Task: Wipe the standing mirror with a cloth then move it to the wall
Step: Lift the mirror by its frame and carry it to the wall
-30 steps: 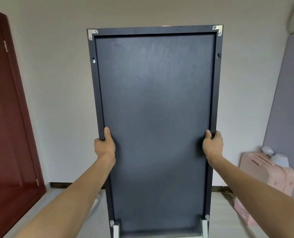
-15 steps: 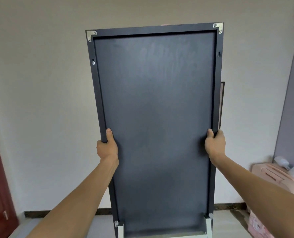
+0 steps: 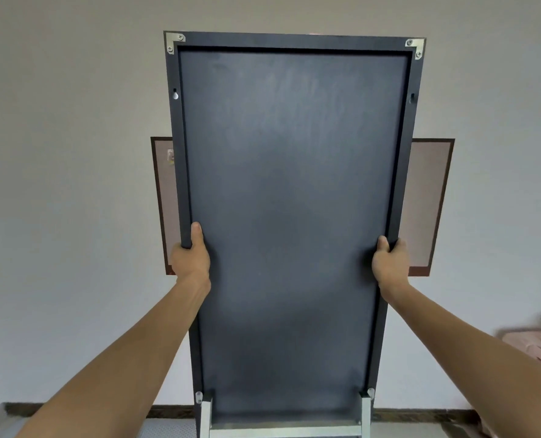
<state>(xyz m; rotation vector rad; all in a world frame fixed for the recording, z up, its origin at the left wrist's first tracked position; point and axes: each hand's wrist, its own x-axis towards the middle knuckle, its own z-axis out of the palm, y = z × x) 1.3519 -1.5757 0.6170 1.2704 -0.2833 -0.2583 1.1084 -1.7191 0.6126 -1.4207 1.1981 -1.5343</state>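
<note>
Bare skin meets dark frame on both sides: the left hand (image 3: 189,257) is wrapped round the left edge of the standing mirror (image 3: 291,216) with its thumb laid up the back of the frame, and the right hand (image 3: 389,263) clasps the right edge at about the same height, fingers curled round to the front and out of sight. The mirror is held upright between the two outstretched arms, its grey backing board toward the person and its glass side facing away, so the face cannot be checked from here. Small metal brackets (image 3: 174,42) sit at the top corners, and the pale stand legs (image 3: 206,415) show at the bottom edge; whether they touch the floor cannot be told. Beyond it is the wall (image 3: 73,184), with a brown-framed board (image 3: 427,203) hanging partly hidden behind the mirror, and something pink (image 3: 534,346) low at the right. The step in hand appears to be the carry to the wall. To do it well, the person should keep both grips level so the panel stays vertical, walk it in slowly, set the legs down squarely, and stop short of knocking the hanging board.
</note>
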